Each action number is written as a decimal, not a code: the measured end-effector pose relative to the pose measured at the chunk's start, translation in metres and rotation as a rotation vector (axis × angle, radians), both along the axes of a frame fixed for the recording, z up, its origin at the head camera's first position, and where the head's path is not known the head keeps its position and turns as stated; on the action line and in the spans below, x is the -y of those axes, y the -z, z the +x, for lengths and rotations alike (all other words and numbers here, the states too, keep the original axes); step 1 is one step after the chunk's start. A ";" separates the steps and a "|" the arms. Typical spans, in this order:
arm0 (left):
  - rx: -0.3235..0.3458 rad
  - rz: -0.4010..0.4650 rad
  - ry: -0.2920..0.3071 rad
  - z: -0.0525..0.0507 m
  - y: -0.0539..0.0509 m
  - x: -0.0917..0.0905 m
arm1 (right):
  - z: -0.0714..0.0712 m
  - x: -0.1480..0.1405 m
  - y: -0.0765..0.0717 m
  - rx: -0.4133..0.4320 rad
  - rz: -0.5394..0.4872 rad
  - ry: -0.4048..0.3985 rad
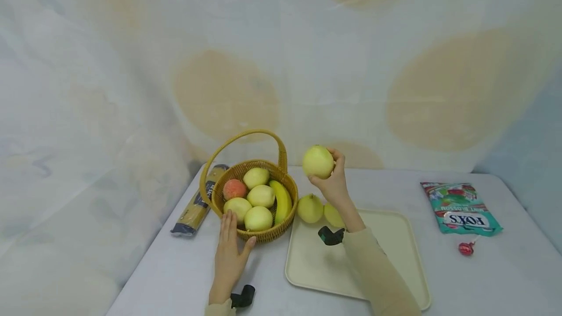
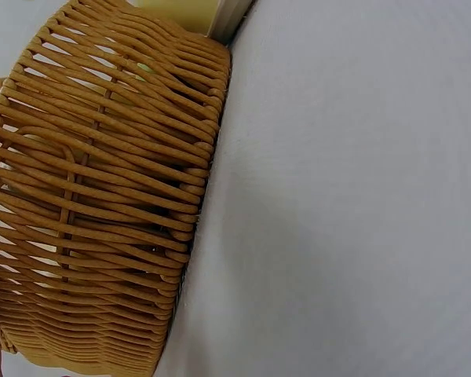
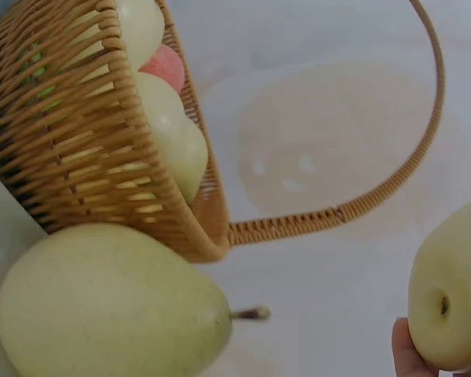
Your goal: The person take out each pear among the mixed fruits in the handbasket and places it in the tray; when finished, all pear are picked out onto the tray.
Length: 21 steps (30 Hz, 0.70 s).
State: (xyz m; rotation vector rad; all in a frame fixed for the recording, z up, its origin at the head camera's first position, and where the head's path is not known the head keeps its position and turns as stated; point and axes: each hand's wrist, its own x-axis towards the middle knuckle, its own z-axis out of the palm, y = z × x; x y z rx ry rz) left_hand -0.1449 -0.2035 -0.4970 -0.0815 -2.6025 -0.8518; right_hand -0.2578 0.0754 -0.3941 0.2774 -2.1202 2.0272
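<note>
My right hand [image 1: 334, 184] holds a pale yellow-green round fruit [image 1: 318, 162] up in the air, right of the wicker basket [image 1: 268, 234]. In the right wrist view the fruit [image 3: 455, 290] shows at the right edge, with a fingertip against it. My left hand [image 1: 229, 257] rests at the basket's near left rim, fingers straight and thumb spread. The left wrist view shows the basket's woven side [image 2: 102, 188] close up. Inside the basket lie several pale fruits [image 1: 261, 196], a red peach-like fruit [image 1: 234, 188] and a banana [image 1: 281, 202].
A pear [image 1: 310, 208] and another yellow fruit [image 1: 333, 216] lie at the back left of a cream tray [image 1: 325, 272]. Behind the basket's left side is a long yellow packet [image 1: 195, 211]. A green candy bag [image 1: 463, 208] and a red lollipop [image 1: 466, 248] lie at right.
</note>
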 end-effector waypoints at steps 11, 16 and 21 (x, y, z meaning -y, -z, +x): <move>-0.010 -0.001 0.000 0.000 0.001 0.001 | 0.007 -0.035 0.013 0.020 -0.017 0.090; -0.014 -0.001 0.000 0.000 0.001 0.001 | 0.008 -0.049 0.018 0.067 0.005 0.118; -0.028 -0.006 0.001 0.000 0.002 0.000 | 0.012 -0.062 0.025 0.079 0.027 0.159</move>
